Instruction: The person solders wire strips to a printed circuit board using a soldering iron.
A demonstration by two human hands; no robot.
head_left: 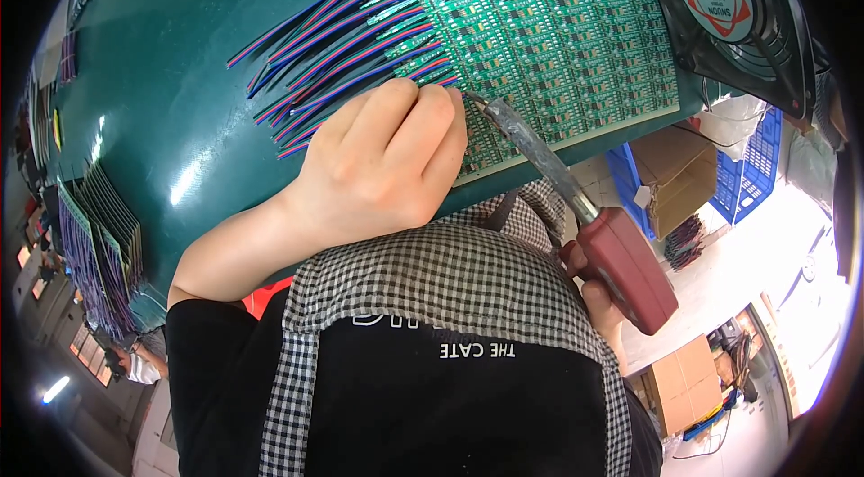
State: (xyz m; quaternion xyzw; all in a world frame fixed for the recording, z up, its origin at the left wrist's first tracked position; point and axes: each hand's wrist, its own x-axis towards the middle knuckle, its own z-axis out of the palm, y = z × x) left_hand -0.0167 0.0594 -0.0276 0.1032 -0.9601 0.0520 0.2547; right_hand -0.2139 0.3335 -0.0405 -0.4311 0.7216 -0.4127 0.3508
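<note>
A large green panel of small circuit boards lies on the green tabletop. Bundles of red, blue and black wires run out leftward from its left side. My left hand is closed at the near left part of the panel, beside the lowest wires. Its fingertips are turned away, so what they pinch is hidden. My right hand is wrapped round the dark red handle of a soldering gun, mostly behind it. The gun's thin tip touches or nearly touches the panel right beside my left fingers.
A black fan stands at the panel's right. More wired board strips stand at the table's left edge. Below the table on the right are a blue crate, an open cardboard box and another carton. A person is far left.
</note>
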